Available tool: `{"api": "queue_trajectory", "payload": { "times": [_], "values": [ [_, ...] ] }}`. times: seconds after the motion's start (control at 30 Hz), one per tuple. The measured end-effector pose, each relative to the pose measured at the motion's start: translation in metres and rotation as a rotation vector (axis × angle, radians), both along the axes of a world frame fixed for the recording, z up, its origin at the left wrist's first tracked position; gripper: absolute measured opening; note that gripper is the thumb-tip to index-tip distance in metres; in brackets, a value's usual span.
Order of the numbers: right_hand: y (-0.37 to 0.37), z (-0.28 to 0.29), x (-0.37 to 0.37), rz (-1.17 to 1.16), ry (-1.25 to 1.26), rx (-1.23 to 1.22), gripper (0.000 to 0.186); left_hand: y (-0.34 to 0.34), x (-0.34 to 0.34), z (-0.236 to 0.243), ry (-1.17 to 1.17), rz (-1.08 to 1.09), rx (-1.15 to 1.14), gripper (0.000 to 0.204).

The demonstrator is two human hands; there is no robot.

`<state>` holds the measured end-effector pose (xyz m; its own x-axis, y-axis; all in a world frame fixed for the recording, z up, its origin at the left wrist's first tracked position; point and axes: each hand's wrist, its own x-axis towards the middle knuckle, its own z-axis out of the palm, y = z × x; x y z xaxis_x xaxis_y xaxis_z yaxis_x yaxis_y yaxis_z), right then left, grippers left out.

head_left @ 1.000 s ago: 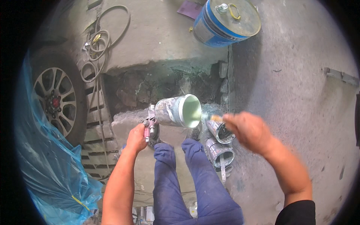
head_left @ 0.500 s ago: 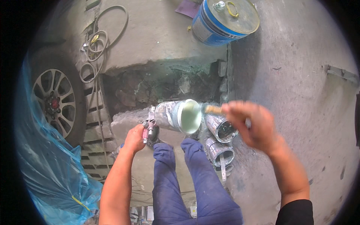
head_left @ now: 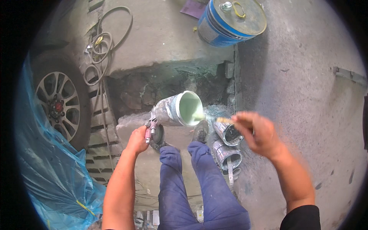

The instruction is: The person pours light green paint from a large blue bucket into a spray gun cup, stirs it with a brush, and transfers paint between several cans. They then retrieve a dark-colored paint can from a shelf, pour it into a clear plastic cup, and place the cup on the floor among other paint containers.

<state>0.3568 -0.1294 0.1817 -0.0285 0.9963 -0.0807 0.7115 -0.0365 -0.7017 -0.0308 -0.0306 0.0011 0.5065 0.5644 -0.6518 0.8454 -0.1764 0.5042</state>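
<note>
Tilting sideways, the spray gun cup [head_left: 180, 109] shows a pale-green paint-coated inside.

Even, soft daylight fills the scene, with a darker shaded pit at the centre and no harsh glare. The right hand [head_left: 256, 132] is smeared by motion blur; fisheye bending and black vignetting ring the edges

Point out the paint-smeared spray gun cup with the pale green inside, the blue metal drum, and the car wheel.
paint-smeared spray gun cup [head_left: 189, 109], head view, pale green inside.
blue metal drum [head_left: 214, 32], head view, blue side wall.
car wheel [head_left: 57, 105], head view, spoked rim.
</note>
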Motion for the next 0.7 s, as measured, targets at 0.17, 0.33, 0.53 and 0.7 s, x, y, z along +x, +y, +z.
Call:
{"api": "queue_trajectory", "payload": {
  "times": [0.17, 0.33, 0.53, 0.7],
  "values": [
    [0.008, 0.017, -0.019, -0.458, 0.465, -0.095, 0.036, 0.006, 0.008, 0.011, -0.005, 0.039, -0.168, 0.019],
    [0.038, 0.011, -0.017, -0.806, 0.668, 0.051, 0.038, 0.001, 0.008, 0.007, -0.023, 0.173, -0.335, 0.023],
    [0.050, -0.021, 0.004, -0.916, 0.903, 0.168, 0.040, -0.004, 0.008, 0.025, -0.040, 0.363, -0.611, 0.022],
    [-0.001, -0.147, 0.067, -1.141, 0.287, -0.200, 0.043, -0.006, -0.003, 0.017, 0.017, 0.320, -0.653, 0.020]
  ]
}}
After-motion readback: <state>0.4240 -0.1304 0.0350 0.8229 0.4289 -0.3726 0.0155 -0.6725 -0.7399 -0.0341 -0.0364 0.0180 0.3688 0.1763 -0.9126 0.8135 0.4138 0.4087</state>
